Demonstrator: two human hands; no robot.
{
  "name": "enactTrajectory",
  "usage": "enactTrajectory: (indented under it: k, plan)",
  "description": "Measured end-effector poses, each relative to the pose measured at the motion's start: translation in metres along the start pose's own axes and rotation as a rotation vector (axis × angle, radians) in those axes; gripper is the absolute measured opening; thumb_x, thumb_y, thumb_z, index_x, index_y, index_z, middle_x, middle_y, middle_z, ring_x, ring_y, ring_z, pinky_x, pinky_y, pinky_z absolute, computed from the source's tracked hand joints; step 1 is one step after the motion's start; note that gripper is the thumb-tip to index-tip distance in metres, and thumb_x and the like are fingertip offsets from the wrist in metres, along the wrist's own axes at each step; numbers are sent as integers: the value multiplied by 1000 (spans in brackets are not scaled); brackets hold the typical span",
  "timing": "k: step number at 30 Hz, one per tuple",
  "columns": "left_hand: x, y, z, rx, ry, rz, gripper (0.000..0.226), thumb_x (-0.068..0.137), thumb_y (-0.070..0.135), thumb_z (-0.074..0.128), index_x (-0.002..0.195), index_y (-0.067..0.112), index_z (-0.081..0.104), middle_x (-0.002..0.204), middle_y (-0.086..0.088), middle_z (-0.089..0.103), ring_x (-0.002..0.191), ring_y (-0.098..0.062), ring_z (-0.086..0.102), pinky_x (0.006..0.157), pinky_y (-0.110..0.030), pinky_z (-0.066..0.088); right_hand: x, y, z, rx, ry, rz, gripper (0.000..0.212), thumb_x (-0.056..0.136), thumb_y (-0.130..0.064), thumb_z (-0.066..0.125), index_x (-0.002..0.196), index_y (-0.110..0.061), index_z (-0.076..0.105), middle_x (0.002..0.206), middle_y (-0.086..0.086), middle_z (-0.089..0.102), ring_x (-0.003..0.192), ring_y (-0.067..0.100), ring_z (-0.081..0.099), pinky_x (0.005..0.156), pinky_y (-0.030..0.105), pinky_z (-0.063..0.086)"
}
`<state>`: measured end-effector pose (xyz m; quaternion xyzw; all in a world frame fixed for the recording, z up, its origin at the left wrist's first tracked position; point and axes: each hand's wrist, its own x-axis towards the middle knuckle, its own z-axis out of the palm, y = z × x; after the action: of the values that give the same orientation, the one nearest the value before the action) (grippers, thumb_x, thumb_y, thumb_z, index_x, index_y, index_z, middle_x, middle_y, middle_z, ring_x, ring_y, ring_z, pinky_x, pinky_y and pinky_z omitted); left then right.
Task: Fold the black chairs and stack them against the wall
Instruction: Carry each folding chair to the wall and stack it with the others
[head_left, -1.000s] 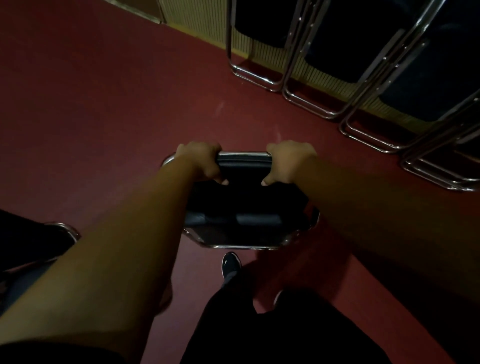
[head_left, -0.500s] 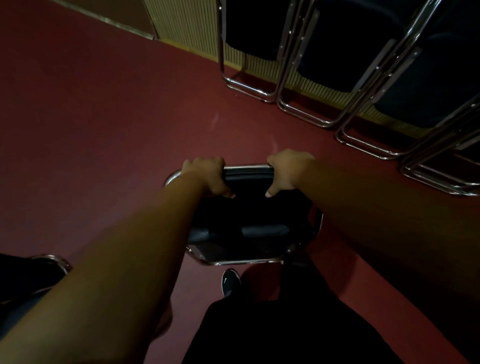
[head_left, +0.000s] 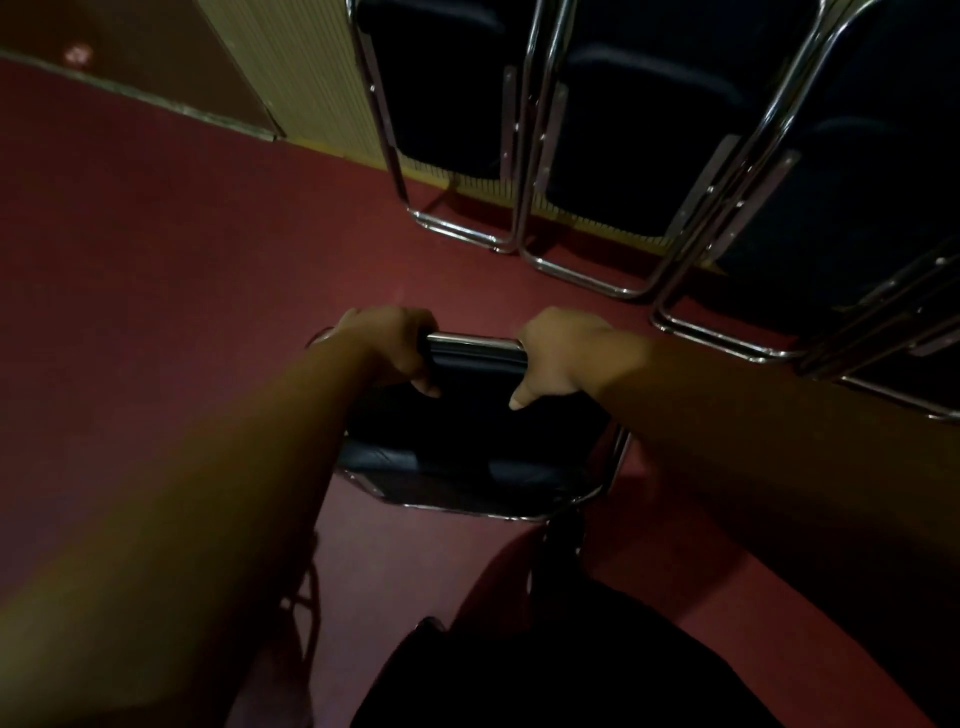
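A black chair (head_left: 467, 436) with a chrome tube frame hangs in front of me over the red floor. My left hand (head_left: 392, 345) grips the left end of its top bar. My right hand (head_left: 558, 356) grips the right end of the same bar. Both sets of fingers curl round the bar and its padded back. Several folded black chairs (head_left: 639, 140) with chrome frames lean in a row against the wall (head_left: 306, 78) ahead and to the right.
Red floor (head_left: 156, 249) stretches open to the left of the leaning row. The wall's pale ribbed panel meets a darker section at the upper left. My dark trousers (head_left: 545, 665) fill the bottom centre.
The held chair and I have moved closer to the wall. The leaning chairs now look larger and nearer. Both hands keep the same hold on the top bar.
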<state>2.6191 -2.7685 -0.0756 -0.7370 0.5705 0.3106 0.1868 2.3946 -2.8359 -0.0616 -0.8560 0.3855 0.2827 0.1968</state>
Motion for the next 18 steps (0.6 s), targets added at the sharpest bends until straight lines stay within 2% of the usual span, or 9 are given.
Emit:
enactTrajectory:
  k: [4, 7, 9, 15, 18]
  plan:
    - [36, 39, -68, 70, 108, 46, 82, 51, 63, 93, 124, 43, 61, 115, 8, 70, 106, -25, 64, 90, -38, 51, 19, 58, -50, -39, 101, 5, 67, 68, -67, 87, 110, -17, 71, 105, 4, 66, 95, 29, 66, 69, 32, 49]
    - [62, 62, -102, 148, 139, 61, 63, 55, 59, 90, 108, 40, 61, 102, 10, 68, 92, -22, 60, 77, -35, 49, 32, 91, -74, -48, 163, 13, 61, 72, -61, 85, 115, -20, 69, 110, 5, 66, 98, 29, 66, 73, 35, 54]
    - [78, 73, -117, 187, 174, 83, 53, 59, 56, 87, 100, 38, 59, 96, 10, 64, 89, -22, 60, 73, -34, 46, 41, 107, -87, -54, 194, 34, 58, 73, -54, 83, 117, -20, 67, 110, 5, 65, 97, 29, 65, 74, 36, 57]
    - [157, 97, -182, 206, 232, 211, 45, 65, 45, 83, 103, 42, 59, 97, 12, 62, 90, -19, 57, 79, -36, 46, 91, 159, -136, -48, 212, 127, 48, 78, -47, 78, 112, -21, 58, 90, -3, 54, 79, 23, 54, 64, 34, 50]
    - [208, 106, -233, 210, 192, 294, 55, 64, 42, 86, 115, 46, 63, 98, 15, 59, 96, -16, 57, 87, -40, 49, 125, 183, -174, -36, 170, 194, 53, 78, -51, 78, 117, -20, 58, 87, -4, 49, 81, 22, 55, 64, 32, 46]
